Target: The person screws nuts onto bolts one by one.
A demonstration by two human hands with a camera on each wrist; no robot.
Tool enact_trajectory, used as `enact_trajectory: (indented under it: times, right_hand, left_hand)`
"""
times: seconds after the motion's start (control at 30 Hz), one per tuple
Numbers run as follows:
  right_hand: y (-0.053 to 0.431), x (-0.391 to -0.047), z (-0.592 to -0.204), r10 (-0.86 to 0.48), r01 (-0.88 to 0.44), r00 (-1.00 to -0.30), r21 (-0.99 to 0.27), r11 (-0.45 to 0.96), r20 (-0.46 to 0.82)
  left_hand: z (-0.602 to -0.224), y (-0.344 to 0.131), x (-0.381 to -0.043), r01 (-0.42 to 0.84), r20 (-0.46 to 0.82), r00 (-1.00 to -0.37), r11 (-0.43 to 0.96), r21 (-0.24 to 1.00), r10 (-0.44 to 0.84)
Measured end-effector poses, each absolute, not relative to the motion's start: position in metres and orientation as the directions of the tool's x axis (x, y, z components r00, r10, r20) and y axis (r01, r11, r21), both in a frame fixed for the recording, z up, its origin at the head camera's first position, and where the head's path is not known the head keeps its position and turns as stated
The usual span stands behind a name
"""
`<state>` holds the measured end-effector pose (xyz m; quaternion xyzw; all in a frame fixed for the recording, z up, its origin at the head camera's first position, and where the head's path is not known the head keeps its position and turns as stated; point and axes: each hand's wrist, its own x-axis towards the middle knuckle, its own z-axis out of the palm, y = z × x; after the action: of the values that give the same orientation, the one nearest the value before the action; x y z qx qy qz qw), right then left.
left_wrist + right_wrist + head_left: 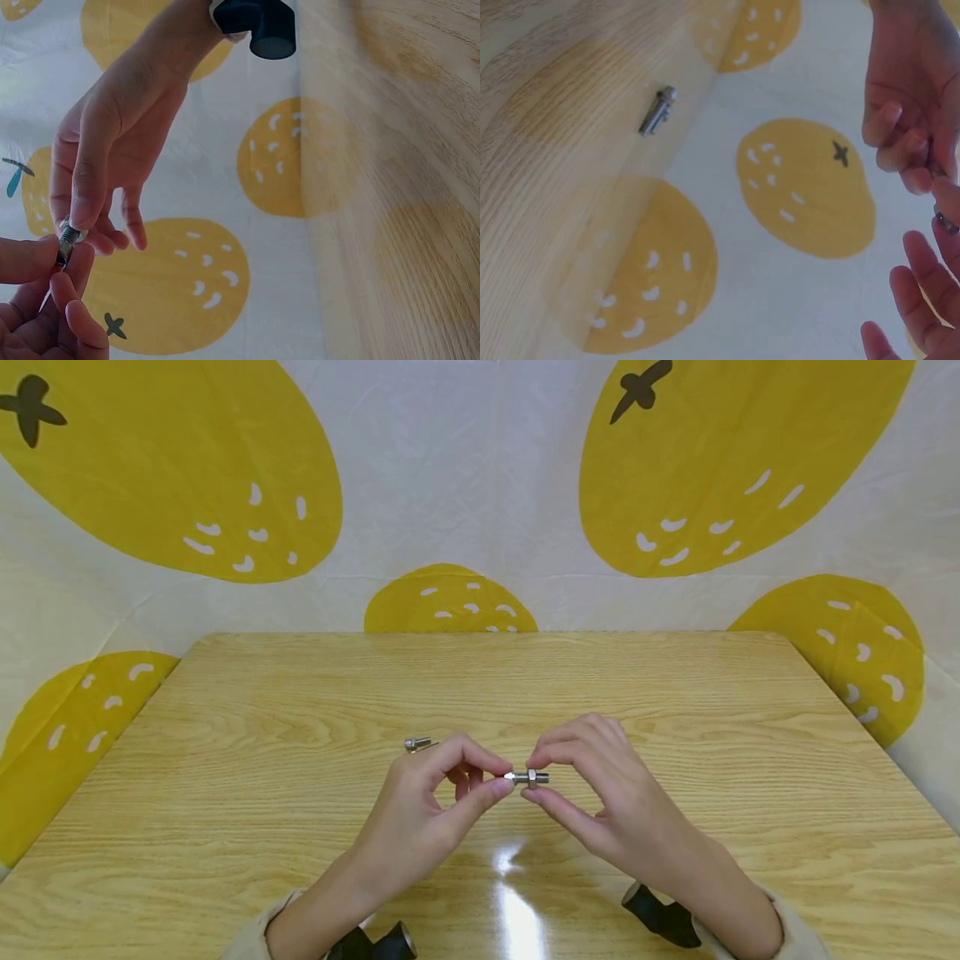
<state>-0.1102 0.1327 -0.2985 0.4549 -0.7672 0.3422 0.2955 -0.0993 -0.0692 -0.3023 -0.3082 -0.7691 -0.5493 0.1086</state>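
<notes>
Over the middle of the table, my left hand (427, 806) pinches one end of a small metal bolt (519, 777) between thumb and forefinger. The bolt lies level, its threaded tip pointing right. A hex nut (532, 779) sits around the shank, short of the tip. My right hand (611, 793) pinches this nut with thumb and forefinger at its lower and upper sides. Seen from the left wrist, the bolt (67, 241) spans the fingertips of both hands. Fingers cover much of it in the right wrist view.
Behind the left hand, a metal socket-head screw (417, 743) lies on the wooden table (262, 710), with a thin metal piece beside it. A white cloth with yellow fruit shapes (465, 485) hangs past the table's far edge. Black cameras (660, 914) are strapped at both wrists.
</notes>
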Motion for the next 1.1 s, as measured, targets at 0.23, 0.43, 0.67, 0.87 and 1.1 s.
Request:
enact_trajectory:
  times: [0.23, 0.43, 0.67, 0.87, 1.1]
  right_hand:
    - [0.1338, -0.1095, -0.3002, -0.505, -0.887, -0.436, -0.262, 0.38, 0.745]
    - [0.136, -0.1111, -0.3053, -0.525, -0.858, -0.49, -0.278, 0.432, 0.697]
    - [0.1387, -0.1098, -0.3045, -0.524, -0.826, -0.551, -0.335, 0.454, 0.649]
    - [0.1363, -0.1094, -0.2992, -0.522, -0.873, -0.474, -0.305, 0.379, 0.709]
    - [0.1324, -0.1106, -0.2969, -0.515, -0.917, -0.383, -0.25, 0.31, 0.767]
  left_hand:
    - [-0.3017, -0.0692, -0.0984, 0.593, 0.507, -0.788, 0.21, 0.777, 0.35]
    - [-0.3022, -0.0685, -0.099, 0.602, 0.516, -0.779, 0.194, 0.775, 0.355]
    - [-0.3028, -0.0688, -0.0985, 0.59, 0.503, -0.789, 0.205, 0.781, 0.352]
    - [-0.3026, -0.0689, -0.0982, 0.592, 0.504, -0.789, 0.21, 0.778, 0.352]
    - [-0.3024, -0.0686, -0.0982, 0.595, 0.508, -0.787, 0.209, 0.776, 0.352]
